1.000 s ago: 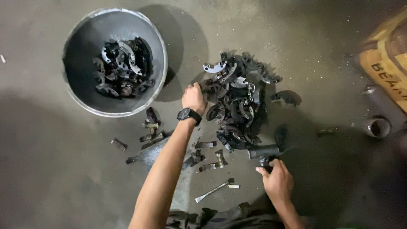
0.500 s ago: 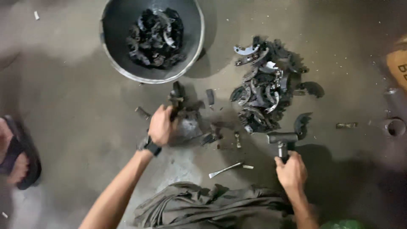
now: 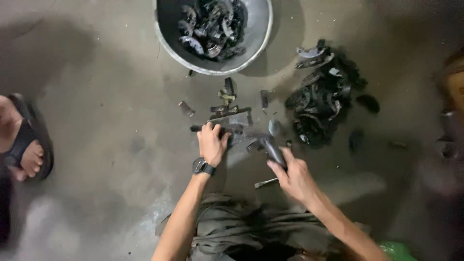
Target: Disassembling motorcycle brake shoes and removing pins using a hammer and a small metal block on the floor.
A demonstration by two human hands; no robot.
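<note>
Dark metal hammer [image 3: 271,147] lies clamped in the right hand [image 3: 295,180], long axis pointing toward eleven o'clock; left hand [image 3: 211,143] presses closed on a flat metal part [image 3: 238,126] on the floor [image 3: 106,121].

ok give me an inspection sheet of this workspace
surface: bare concrete floor, stained and dusty
job's things: dark metal piece on the floor, hammer raised beside it
clutter: grey basin with dark curved metal parts, loose pile of similar parts, small scraps, a thin rod
fingers: left hand pressed on the metal piece; right hand gripping the hammer handle
cables: nothing seen
surroundings: another person's sandalled foot at left, something green bottom right
</note>
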